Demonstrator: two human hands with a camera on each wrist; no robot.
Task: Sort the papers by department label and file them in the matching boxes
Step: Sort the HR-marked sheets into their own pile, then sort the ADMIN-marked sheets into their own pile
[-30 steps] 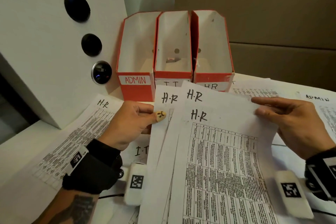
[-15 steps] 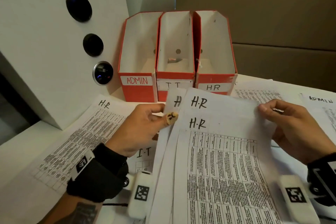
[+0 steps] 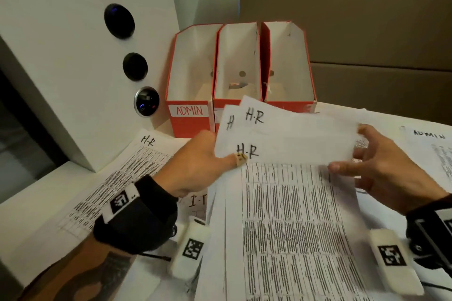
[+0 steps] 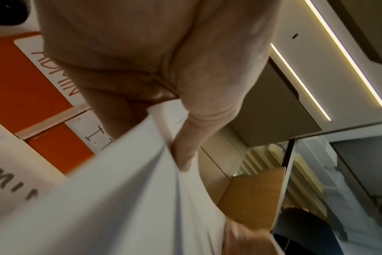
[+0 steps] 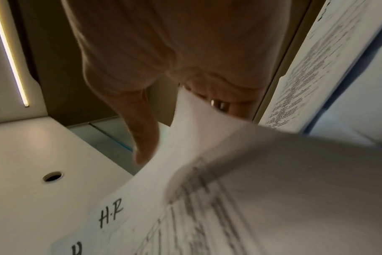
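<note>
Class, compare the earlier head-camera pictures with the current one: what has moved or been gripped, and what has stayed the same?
The fanned H.R papers have been squared closer together and lifted toward the boxes, now hiding the I.T and HR labels. Left hand and right hand keep pinching their edges. The three boxes and the loose sheets on the table stayed put.

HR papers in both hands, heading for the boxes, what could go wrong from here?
1. The HR papers sit fanned and uneven between the left hand and right hand; a corner may catch on a box rim.
2. The stack hides the labels of the two right boxes; only the ADMIN box reads, so misfiling is possible.
3. One HR sheet lies left behind on the table.
</note>
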